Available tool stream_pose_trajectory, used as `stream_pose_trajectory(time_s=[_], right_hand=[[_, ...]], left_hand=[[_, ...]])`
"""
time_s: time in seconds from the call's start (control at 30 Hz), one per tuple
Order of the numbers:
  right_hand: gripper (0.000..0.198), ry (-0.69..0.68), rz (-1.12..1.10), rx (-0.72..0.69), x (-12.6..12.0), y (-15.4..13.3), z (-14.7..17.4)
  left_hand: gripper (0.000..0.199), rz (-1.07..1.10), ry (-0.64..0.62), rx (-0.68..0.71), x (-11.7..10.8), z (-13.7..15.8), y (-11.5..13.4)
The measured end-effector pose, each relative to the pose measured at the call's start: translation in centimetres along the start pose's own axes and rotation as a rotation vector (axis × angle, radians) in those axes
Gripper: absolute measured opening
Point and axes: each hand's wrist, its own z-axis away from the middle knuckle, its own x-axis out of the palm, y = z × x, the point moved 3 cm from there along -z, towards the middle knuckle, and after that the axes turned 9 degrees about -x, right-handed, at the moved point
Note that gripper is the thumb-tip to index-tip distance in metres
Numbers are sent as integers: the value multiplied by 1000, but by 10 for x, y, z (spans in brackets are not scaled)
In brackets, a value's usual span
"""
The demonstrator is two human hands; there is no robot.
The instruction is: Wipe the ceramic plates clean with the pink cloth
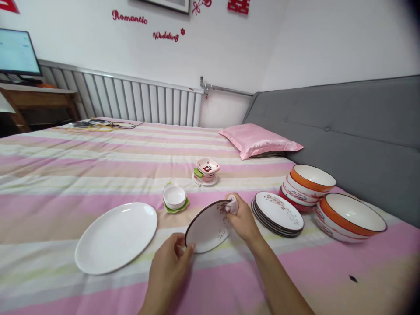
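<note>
A white plate (pixel 207 228) with a dark rim and brown floral print is held tilted above the bed. My left hand (pixel 173 259) pinches its lower left edge between thumb and fingers. At the upper right rim, my right hand (pixel 242 218) is closed around a crumpled white cloth (pixel 232 204), which presses against the plate. To the right lies a stack of matching plates (pixel 278 212). On the left, a large white oval plate (pixel 116 238) rests flat. Beyond my left hand sits a small white bowl (pixel 175 197) on a green leaf-shaped dish (pixel 177 209).
Small patterned dishes (pixel 208 166) are stacked farther back. Orange-rimmed bowls (pixel 351 216) stand at the right, with more stacked bowls (pixel 305 186) behind. A pink pillow (pixel 259 139) lies by the grey headboard (pixel 337 113). Cables (pixel 101 124) lie at the far left of the striped bedsheet (pixel 98 175).
</note>
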Motion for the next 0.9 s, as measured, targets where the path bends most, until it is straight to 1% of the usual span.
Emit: stream_pose_trajectory(time_s=[0.03, 0.1, 0.23, 0.3, 0.37, 0.47, 0.53, 0.6, 0.67, 0.73, 0.77, 0.83, 0.9], right_hand=[[28, 10, -17, 13, 0, 3, 0], [28, 12, -22, 10, 0, 4, 0], [26, 22, -16, 2, 1, -1, 2], [27, 53, -27, 10, 0, -2, 2], [28, 66, -45, 3, 0, -2, 3], [30, 32, -66, -29, 3, -6, 4], [30, -4, -51, -55, 7, -13, 7], [30, -34, 4, -95, 9, -24, 11], [31, -45, 85, -155, 10, -36, 15], [34, -54, 167, -227, 11, -48, 18], [36, -63, 200, -257, 11, -52, 19], [39, -92, 239, -286, 11, -55, 19], [39, -99, 239, -266, 9, -50, 17]], left_hand=[[23, -56, -52, 2, 2, 1, 0], [25, -122, -92, 31, 4, 3, 3], [27, -106, -67, 53, 5, 5, 5], [28, -52, 12, 75, 2, 5, 4], [28, 53, 131, 137, -3, 4, 5], [24, 203, 323, 243, -15, 7, 7], [19, 232, 428, 327, -22, 11, 11], [12, 219, 490, 447, -26, 16, 16], [6, 193, 507, 561, -27, 20, 20], [3, 175, 497, 617, -26, 22, 21], [3, 169, 492, 623, -25, 22, 21], [5, 160, 469, 592, -24, 21, 20], [12, 152, 412, 510, -21, 18, 18]])
